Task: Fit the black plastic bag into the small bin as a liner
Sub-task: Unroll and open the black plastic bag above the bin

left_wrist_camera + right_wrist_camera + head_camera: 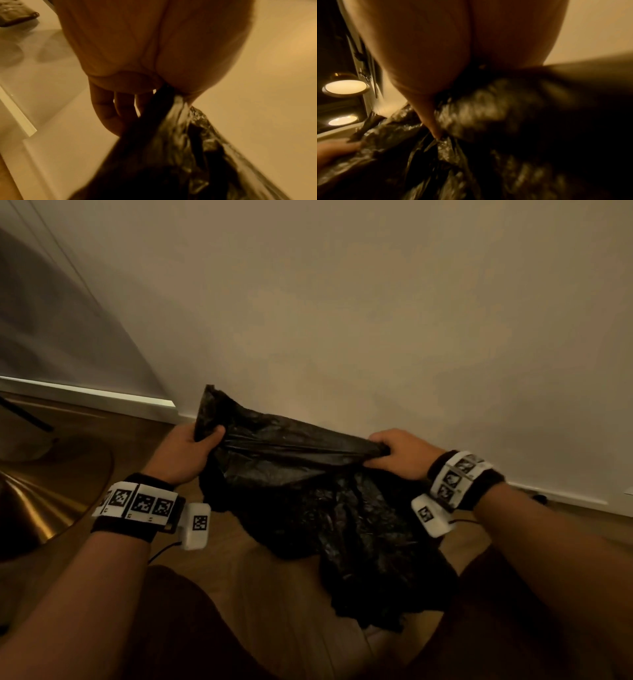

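A crinkled black plastic bag (308, 501) hangs stretched between both hands in front of a pale wall, its lower part drooping toward the wooden floor. My left hand (191, 446) grips the bag's upper left edge, with a flap sticking up above the thumb. My right hand (394, 451) pinches the bunched right edge. The left wrist view shows the bag (180, 148) pulled out from between thumb and fingers (109, 108). In the right wrist view the bag (453, 155) fills the lower frame, blurred. No bin is visible in any view.
A shiny brass-coloured round base (44, 501) lies on the floor at the left. A white skirting board (89, 395) runs along the wall. My dark-clothed knees (178, 628) are below. Two round lamps (346, 86) glow at the left of the right wrist view.
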Motion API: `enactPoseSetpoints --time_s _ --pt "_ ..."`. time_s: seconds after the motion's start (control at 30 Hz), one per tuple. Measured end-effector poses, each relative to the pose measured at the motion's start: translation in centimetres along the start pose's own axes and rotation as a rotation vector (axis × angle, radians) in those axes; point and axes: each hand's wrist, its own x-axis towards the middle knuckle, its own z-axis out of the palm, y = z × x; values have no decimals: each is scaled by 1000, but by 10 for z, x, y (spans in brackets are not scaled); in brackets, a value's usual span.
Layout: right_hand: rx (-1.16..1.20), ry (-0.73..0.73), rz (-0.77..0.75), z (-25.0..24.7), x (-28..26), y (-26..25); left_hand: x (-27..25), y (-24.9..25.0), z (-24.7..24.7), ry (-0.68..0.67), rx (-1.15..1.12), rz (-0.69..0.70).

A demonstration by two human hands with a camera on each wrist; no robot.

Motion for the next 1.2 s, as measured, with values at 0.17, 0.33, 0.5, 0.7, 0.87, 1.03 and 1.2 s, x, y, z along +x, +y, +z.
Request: enactPoseSetpoints --time_s 0.17,0.33,0.5,0.7,0.87,1.03,1.2 --pt "-52 130 -23 -45 -11 -6 8 -3 -8 128 80 -8" --pt "-116 132 -68 -53 -10 -21 11 25 -9 288 252 260" --pt "-141 45 -196 -40 -5 -57 -5 77 43 162 671 581" --pt "-330 332 -231 -50 -1 -71 -2 63 103 -270 498 421" --pt "-104 743 -66 -34 -39 -50 4 44 93 -223 108 135" --pt "136 -301 422 10 -63 -12 14 37 72 -150 -264 5" --pt "-76 -382 491 53 -38 29 16 37 68 -139 -390 -6"
